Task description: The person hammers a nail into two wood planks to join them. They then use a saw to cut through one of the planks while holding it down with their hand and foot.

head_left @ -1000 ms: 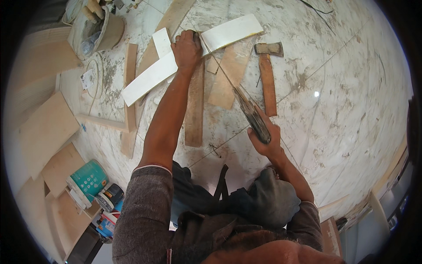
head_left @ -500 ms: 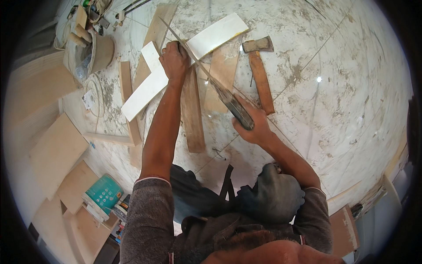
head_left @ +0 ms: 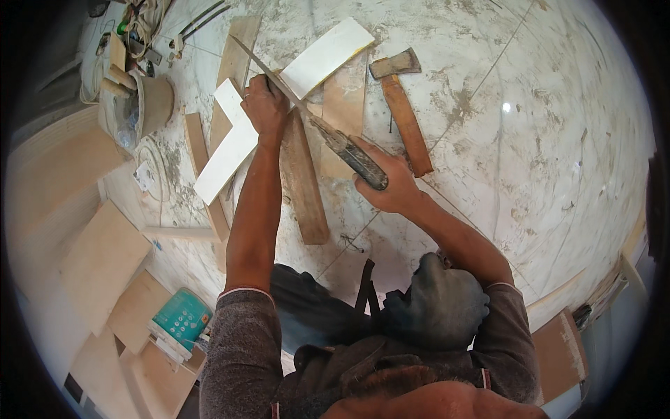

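A white board lies slantwise over a long brown wooden plank on the floor. My left hand presses on the board's middle, its fingers bent over the edge and partly hidden. My right hand is wrapped round the dark, worn handle of a handsaw. The thin blade, seen edge-on, crosses the white board just right of my left hand and points to the far left. Whether its teeth are in the board I cannot tell. Another white piece lies left of my left hand.
Right of the saw lies a hatchet with a wooden handle. Thin plywood and wood strips lie around the work. A bucket with tools stands far left. Near left are plywood sheets and a teal container.
The whole view has turned and shifted a little. My right hand and the saw have moved slightly forward and left. My left hand stays on the white board.
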Demonstrator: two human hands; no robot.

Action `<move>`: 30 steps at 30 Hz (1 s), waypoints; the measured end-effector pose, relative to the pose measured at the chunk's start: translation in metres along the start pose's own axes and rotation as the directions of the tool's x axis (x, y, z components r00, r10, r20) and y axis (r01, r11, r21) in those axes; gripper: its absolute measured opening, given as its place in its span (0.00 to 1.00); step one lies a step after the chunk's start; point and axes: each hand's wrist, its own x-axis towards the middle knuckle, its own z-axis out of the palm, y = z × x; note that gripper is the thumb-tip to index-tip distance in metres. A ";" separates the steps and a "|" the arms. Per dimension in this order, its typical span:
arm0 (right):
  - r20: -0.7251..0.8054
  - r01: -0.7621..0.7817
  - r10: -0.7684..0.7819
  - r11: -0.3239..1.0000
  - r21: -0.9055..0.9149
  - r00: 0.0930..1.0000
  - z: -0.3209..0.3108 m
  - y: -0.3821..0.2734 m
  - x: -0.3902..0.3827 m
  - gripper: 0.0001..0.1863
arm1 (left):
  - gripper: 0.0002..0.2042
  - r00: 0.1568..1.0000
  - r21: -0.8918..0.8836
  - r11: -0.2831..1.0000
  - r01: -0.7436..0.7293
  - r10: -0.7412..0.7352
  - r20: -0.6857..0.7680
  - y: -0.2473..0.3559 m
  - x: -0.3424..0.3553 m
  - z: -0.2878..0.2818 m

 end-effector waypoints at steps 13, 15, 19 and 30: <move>0.032 0.008 -0.009 0.999 0.036 0.999 -0.007 -0.001 -0.018 0.34 | 0.07 1.000 0.028 0.999 -0.016 0.015 0.026 -0.005 0.000 0.000; -0.028 0.078 -0.076 0.996 0.046 0.997 -0.006 0.006 -0.019 0.35 | 0.08 0.999 0.054 0.998 -0.044 0.043 0.020 -0.004 -0.001 0.001; 0.031 -0.037 0.036 0.998 0.042 0.999 0.003 0.002 0.025 0.35 | 0.08 0.997 0.036 0.996 -0.076 0.076 -0.006 -0.007 -0.002 0.007; -0.017 -0.011 0.012 0.999 0.031 1.000 0.012 0.004 0.023 0.39 | 0.08 0.999 0.014 0.998 -0.053 0.053 -0.004 -0.004 0.001 0.005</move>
